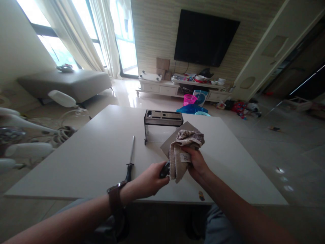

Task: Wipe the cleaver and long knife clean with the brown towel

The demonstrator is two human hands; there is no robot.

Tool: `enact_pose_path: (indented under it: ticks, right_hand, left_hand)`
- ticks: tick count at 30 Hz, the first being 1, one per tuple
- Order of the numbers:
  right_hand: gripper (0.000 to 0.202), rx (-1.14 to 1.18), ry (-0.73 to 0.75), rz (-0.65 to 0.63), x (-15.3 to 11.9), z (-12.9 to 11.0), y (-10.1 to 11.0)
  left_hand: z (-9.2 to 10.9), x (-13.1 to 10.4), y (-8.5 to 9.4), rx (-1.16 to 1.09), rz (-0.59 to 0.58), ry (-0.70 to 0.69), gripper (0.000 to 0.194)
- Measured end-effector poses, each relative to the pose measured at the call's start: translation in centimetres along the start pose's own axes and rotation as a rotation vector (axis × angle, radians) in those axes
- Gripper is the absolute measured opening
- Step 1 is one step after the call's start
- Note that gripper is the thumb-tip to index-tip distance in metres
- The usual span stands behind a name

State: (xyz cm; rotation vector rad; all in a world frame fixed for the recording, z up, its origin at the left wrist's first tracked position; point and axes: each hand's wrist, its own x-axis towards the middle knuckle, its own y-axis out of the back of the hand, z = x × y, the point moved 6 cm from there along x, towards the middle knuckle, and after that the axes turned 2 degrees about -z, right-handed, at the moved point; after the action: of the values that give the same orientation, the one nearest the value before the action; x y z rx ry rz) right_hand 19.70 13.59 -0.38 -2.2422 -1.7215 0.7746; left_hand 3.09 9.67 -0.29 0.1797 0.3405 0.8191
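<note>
Partly, the cloth [175, 159] clutched by the right hand [199, 165] hides the broad knife [168, 144] the left hand [151, 181] clasps.

The tabletop [236, 169] offers room right and far left, with a slotted stand [164, 118], cleaver [173, 139] and sharpening rod [130, 165] obstructing the middle.
</note>
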Motion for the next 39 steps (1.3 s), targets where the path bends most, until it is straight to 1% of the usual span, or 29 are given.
enact_pose_path:
  ticks: [7,11,19,24,30,39]
  right_hand:
    - [0.034,-0.021,0.013,-0.002,-0.01,0.05,-0.06]
    - [0.035,-0.011,0.009,-0.004,-0.03,0.09,-0.09]
    - [0.035,-0.013,-0.008,0.007,-0.21,0.03,-0.15]
    - [0.035,-0.018,-0.013,0.012,-0.34,0.02,-0.28]
    - [0.035,-0.025,-0.015,0.013,-0.33,0.14,-0.31]
    - [0.036,-0.012,-0.017,0.009,-0.34,0.38,-0.31]
  left_hand:
    - [0.21,-0.03,0.16,0.039,0.037,-0.014,0.023]
    - [0.09,0.06,0.15,0.031,0.034,-0.011,0.022]
    - [0.51,-0.08,0.25,0.028,0.037,-0.017,0.023]
    - [0.21,0.07,0.24,0.029,0.033,-0.019,0.026]
    - [0.23,0.22,0.49,0.066,0.056,-0.056,0.022]
    - [-0.38,0.23,0.16,0.008,0.01,0.001,0.03]
